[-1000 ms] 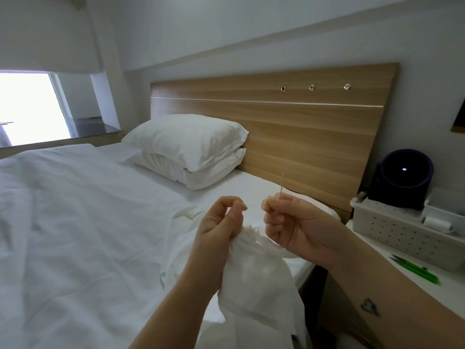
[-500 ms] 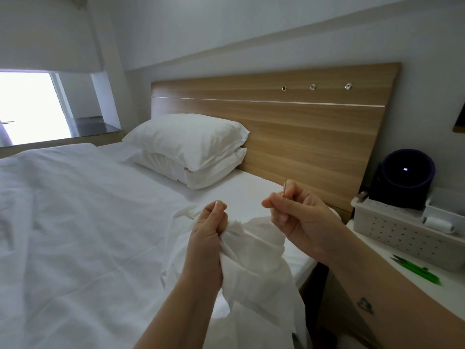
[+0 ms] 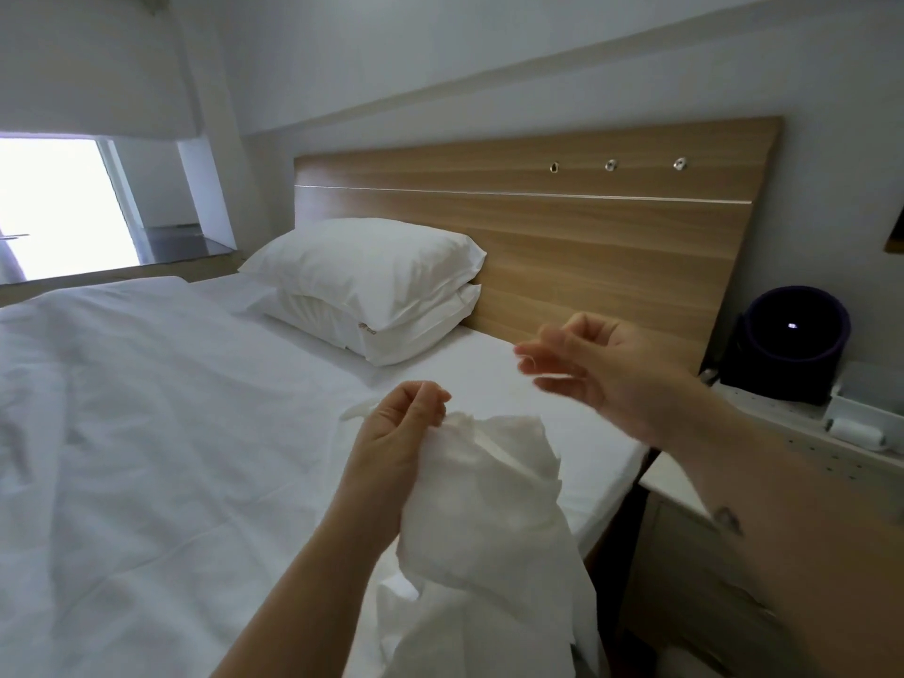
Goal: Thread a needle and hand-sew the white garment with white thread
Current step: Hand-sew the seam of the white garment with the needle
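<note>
Right hand (image 3: 601, 379): since a second ago it has been swept up and to the right, away from the cloth. It is now smeared by motion and well apart from the other hand.
Needle: it was seen standing above the right fingertips a second ago and can no longer be made out.
Right fingers (image 3: 553, 359): loosely curled, with the tips drawn together. Whether anything is pinched cannot be told.
Left hand (image 3: 396, 433): the bunched top edge of the white garment (image 3: 489, 506) is pinched between thumb and fingers above the bed (image 3: 146, 433), much as before.
Meaning: a stitch is judged to be being pulled through, with the thread drawn out.
Thread: no strand between the hands can be seen against the white bedding.
Spool (image 3: 858, 434): a white reel lies on the worktop (image 3: 680, 486) at right.
Cut off: the garment's lower part is lost below the frame.
</note>
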{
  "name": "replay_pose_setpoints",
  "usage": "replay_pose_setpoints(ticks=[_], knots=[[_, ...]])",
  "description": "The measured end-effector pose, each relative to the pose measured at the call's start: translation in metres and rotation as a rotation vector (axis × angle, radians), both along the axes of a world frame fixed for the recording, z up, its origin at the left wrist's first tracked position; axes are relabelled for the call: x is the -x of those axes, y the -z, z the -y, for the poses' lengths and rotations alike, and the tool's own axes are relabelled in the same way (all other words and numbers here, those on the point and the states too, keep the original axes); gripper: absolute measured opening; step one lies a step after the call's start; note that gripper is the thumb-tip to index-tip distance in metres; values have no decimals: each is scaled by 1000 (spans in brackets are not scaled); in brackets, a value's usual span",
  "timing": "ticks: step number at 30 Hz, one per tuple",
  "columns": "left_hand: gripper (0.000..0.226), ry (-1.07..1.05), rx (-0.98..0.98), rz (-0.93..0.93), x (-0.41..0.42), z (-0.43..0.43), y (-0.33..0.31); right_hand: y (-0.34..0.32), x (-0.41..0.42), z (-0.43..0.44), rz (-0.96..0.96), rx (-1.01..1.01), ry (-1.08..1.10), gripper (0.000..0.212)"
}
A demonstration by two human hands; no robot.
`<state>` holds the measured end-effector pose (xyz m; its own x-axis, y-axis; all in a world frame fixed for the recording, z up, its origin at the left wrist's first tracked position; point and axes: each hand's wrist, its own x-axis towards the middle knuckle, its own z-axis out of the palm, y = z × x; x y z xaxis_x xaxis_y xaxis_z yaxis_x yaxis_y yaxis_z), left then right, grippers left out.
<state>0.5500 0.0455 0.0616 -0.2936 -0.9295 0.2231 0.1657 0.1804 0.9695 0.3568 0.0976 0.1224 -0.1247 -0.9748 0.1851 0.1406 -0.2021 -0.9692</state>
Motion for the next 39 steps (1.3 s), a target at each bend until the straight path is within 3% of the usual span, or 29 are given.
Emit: replay_pose_setpoints(ticks=[4,7,9,13,15,21,24,29,32,39], knots=[[35,39,101,55,-7,0,-4,-10,18,19,-314,-33,310,20],[28,30,222,42,-7,-5,-4,-6,14,30,-510,37,499,22],[24,7,290,14,-8,-9,-3,-4,10,29,-498,-11,396,19],[19,-85,445,-17,-10,-12,2,-3,-9,19,-549,-206,-171,24],[19,-147,520,1,-10,-13,3,1,-16,18,-660,-254,-342,21],[25,-266,557,12,-15,-8,5,10,-4,23,-912,-273,-373,13],[22,-274,536,0,-16,-8,6,10,-1,21,-839,-252,-319,13],[22,-252,549,-9,-17,-11,8,5,-2,27,-411,-239,-109,18],[24,-271,585,8,-19,-13,8,-6,-9,30,-216,-202,-143,21],[22,-408,774,77,-19,-11,9,16,-43,45,-427,-269,-455,11]])
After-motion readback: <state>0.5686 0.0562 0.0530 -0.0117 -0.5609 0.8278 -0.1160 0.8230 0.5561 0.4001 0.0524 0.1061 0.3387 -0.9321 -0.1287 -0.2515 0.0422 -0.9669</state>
